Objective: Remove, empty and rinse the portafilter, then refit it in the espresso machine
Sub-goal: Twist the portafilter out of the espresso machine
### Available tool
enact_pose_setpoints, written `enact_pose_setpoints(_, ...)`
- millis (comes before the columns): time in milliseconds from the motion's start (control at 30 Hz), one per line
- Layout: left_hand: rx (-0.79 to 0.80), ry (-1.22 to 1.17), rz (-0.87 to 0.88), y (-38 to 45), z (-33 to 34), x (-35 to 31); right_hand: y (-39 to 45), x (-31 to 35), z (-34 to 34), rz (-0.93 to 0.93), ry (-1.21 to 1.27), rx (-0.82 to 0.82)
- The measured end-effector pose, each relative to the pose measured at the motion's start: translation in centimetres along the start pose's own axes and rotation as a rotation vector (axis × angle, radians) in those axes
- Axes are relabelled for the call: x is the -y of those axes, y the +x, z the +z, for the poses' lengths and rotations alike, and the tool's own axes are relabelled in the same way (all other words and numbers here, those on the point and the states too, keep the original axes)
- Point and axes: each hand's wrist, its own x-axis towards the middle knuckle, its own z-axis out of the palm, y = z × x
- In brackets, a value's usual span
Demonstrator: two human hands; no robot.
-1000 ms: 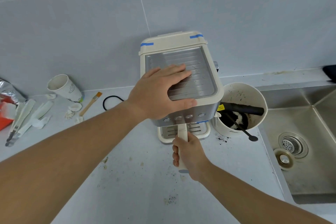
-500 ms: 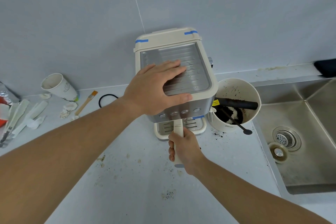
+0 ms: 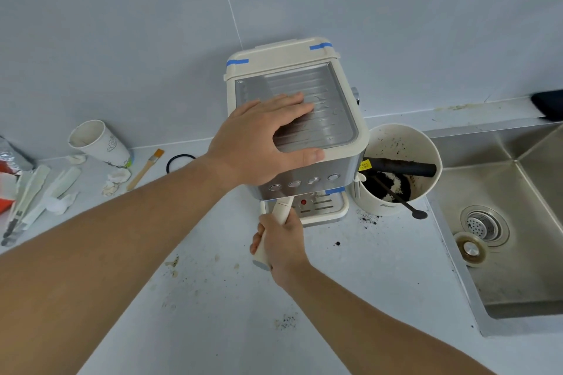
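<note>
A cream and steel espresso machine (image 3: 332, 76) stands on the counter against the tiled wall. My left hand (image 3: 262, 140) lies flat on its metal top tray, thumb over the front edge. Below the button row, the cream handle of the portafilter (image 3: 281, 210) sticks out toward me and angles to the left. My right hand (image 3: 280, 246) grips that handle, fingers curled round it. The portafilter's head is hidden under the machine's front.
A cream knock bin (image 3: 399, 170) with coffee grounds and a black bar stands right of the machine. A steel sink (image 3: 511, 240) lies further right. At the left are a paper cup (image 3: 100, 143), a small brush (image 3: 146, 169) and tongs (image 3: 21, 207). Coffee specks dot the counter.
The portafilter handle has swung from pointing straight toward me to angling left, with my right hand moving along with it. My left hand stays pressed on the machine's top.
</note>
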Motion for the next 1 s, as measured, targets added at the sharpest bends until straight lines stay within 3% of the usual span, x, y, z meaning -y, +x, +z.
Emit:
enact_pose_setpoints(467, -0.017, -0.028, 0.006, 0.0, 0.0, 0.1, 0.9, -0.8, -1.6, 0.046, 0.027, 0.358)
enact_pose_setpoints(1000, -0.032, -0.044, 0.003, 0.0, -0.1, 0.0, 2.5, -1.5, 1.5, 0.015, 0.121, 0.268)
